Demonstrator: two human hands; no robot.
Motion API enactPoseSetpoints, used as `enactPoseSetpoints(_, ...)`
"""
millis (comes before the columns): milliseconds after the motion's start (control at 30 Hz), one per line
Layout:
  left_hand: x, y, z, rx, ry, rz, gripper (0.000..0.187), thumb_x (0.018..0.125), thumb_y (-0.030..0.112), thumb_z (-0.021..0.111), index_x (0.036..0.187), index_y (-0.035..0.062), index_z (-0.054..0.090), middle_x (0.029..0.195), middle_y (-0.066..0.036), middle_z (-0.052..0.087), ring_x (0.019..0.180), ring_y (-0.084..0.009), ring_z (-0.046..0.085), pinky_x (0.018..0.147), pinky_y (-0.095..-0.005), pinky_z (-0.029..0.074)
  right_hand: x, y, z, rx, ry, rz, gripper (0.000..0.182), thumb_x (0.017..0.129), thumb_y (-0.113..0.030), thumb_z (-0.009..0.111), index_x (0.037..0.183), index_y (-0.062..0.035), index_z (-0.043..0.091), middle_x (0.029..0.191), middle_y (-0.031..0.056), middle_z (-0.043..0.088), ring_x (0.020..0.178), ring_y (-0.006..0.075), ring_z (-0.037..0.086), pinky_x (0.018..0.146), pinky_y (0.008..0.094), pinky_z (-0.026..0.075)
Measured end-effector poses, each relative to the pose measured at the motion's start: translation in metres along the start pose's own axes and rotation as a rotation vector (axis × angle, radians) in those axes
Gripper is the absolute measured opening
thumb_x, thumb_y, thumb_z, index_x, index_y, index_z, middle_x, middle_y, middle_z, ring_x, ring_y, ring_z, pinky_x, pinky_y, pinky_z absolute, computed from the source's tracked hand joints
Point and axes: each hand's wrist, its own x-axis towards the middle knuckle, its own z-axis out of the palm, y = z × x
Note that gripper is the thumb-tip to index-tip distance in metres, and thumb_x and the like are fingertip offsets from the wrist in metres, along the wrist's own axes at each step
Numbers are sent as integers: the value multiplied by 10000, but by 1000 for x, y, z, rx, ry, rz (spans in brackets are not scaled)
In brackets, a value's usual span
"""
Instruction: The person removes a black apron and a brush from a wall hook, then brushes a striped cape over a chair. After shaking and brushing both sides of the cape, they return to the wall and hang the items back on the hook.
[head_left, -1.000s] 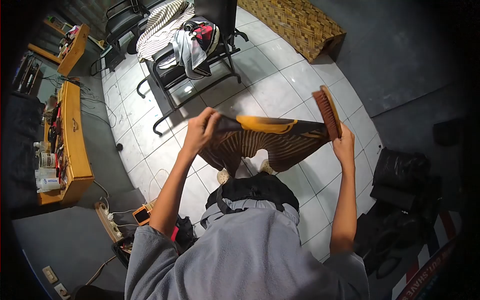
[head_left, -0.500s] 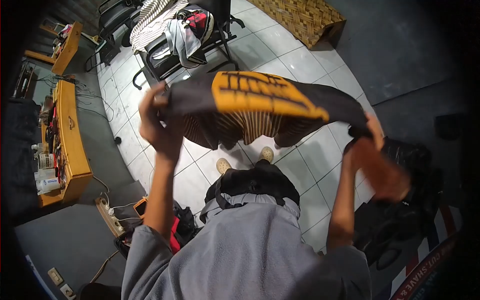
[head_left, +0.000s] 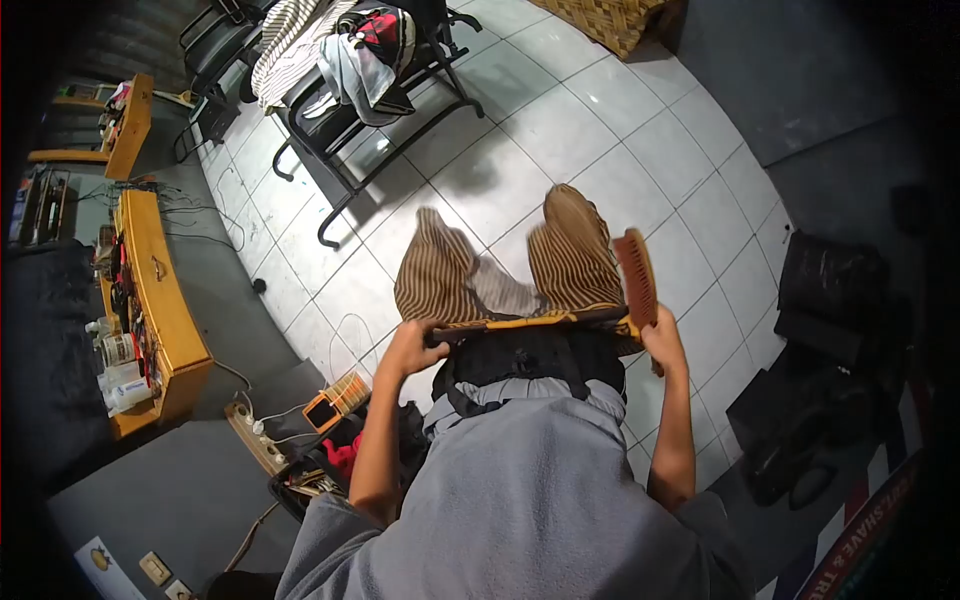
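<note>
A striped brown-and-tan cloth (head_left: 435,270) with a black and orange band is stretched across in front of my waist, its lower parts flaring out over the floor. My left hand (head_left: 408,350) is closed on the left end of the band. At the right end, my right hand (head_left: 662,345) is closed on the cloth and also holds a reddish-brown brush or comb (head_left: 637,275), which points away from me with its teeth to the left.
A black chair (head_left: 330,165) carries striped and grey cloths at the top. Wooden shelves (head_left: 165,290) with bottles stand on the left, above a power strip (head_left: 255,440). Black bags (head_left: 835,285) lie on the right, and a woven box (head_left: 610,20) is at the top.
Both hands have come down and closer to my waist with the cloth. The orange panel, broad before, now shows as a thin edge, and the striped part flares outward.
</note>
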Motion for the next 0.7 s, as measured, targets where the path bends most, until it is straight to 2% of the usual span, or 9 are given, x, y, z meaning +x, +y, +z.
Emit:
enactPoseSetpoints(100, 7, -7, -21, 39, 24, 208, 288, 610, 77, 634, 891, 13, 637, 731, -183, 585, 651, -250, 578, 620, -326, 466, -5, -30, -11, -49, 64, -135, 218, 795, 17, 485, 1000, 52, 549, 806, 45, 591, 736, 109, 523, 665, 262, 435)
enactPoseSetpoints(233, 36, 10, -42, 160, 457, 305, 361, 601, -72, 565, 935, 46, 630, 729, -128, 533, 655, -269, 538, 616, -318, 445, -26, -71, -26, 17, 126, -80, 212, 789, -69, 614, 955, 52, 561, 771, 37, 582, 734, 86, 509, 651, 246, 436)
enactPoseSetpoints(333, 71, 49, -56, -31, 606, 249, 346, 619, -105, 546, 926, 39, 616, 852, -160, 567, 781, -307, 580, 699, -332, 470, -46, -104, -48, -158, 102, -170, 193, 783, -73, 629, 917, 43, 554, 756, 21, 558, 715, 74, 485, 638, 238, 429)
enactPoseSetpoints(367, 86, 59, -58, -129, 633, 349, 347, 634, -112, 535, 933, 45, 616, 844, -151, 571, 775, -305, 583, 697, -326, 469, -51, -112, -56, -163, 77, -153, 194, 777, -78, 640, 900, 38, 547, 754, 16, 548, 707, 74, 477, 635, 239, 427)
enactPoseSetpoints(433, 112, 88, -68, -149, 572, 460, 341, 632, -126, 532, 912, 43, 626, 822, -144, 574, 752, -293, 585, 684, -324, 467, -57, -112, -69, -161, 72, -124, 197, 771, -83, 651, 884, 33, 539, 751, 10, 539, 698, 74, 469, 632, 239, 425)
enactPoseSetpoints(500, 128, 125, -76, -47, 485, 540, 301, 620, -132, 538, 855, 31, 633, 770, -137, 563, 722, -274, 582, 651, -326, 460, -61, -103, -87, -340, 322, -86, 229, 758, -99, 672, 898, 28, 543, 754, -5, 529, 681, 73, 461, 619, 235, 416)
enactPoseSetpoints(633, 141, 179, -77, 73, 409, 626, 257, 579, -134, 564, 784, 10, 622, 698, -123, 523, 627, -254, 564, 588, -300, 443, -76, -97, -95, 61, 525, -292, 214, 761, -109, 665, 871, 27, 542, 738, 6, 540, 664, 68, 470, 582, 211, 394)
enactPoseSetpoints(667, 146, 184, -78, 69, 330, 627, 244, 588, -135, 581, 797, -9, 591, 721, -109, 553, 655, -201, 589, 610, -284, 457, -86, -98, -110, 148, 378, -92, 235, 747, -109, 680, 879, 25, 539, 770, 22, 553, 690, 79, 492, 613, 222, 408)
enactPoseSetpoints(700, 150, 189, -75, 83, 319, 640, 244, 588, -135, 581, 797, -9, 591, 721, -109, 553, 655, -201, 589, 610, -284, 457, -89, -91, -118, 163, 392, -90, 235, 747, -109, 680, 879, 25, 539, 770, 22, 553, 690, 79, 492, 613, 222, 408)
